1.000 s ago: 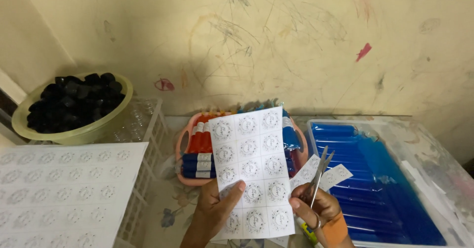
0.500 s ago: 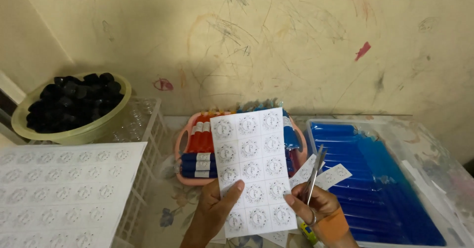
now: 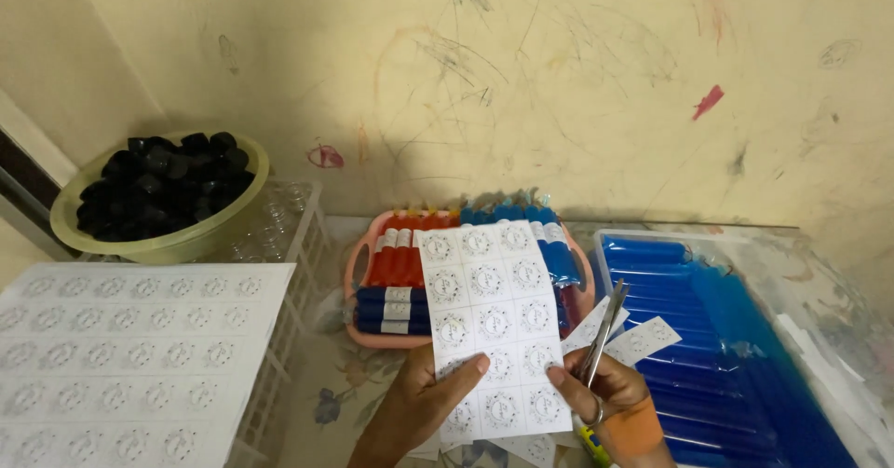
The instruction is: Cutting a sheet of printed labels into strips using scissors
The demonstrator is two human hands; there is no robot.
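My left hand [image 3: 421, 410] holds up a white sheet of round printed labels [image 3: 494, 324] by its lower left corner, thumb on the front. My right hand [image 3: 596, 395] grips small metal scissors [image 3: 603, 331] with the blades pointing up and nearly closed, just right of the sheet. The right fingers also touch the sheet's lower right edge. Two narrow cut label strips [image 3: 641, 338] stick out behind the scissors.
A pink basket [image 3: 361, 330] of red and blue tubes sits behind the sheet. A clear bin [image 3: 610, 244] of blue tubes stands at right. At left a large label sheet [image 3: 130, 356] lies on a white rack [image 3: 289, 310], with a green bowl of black caps [image 3: 158, 193] behind it.
The scissor blades have closed from open. The view shifted slightly, so everything sits a little further right. Both hands keep their hold on the sheet and scissors.
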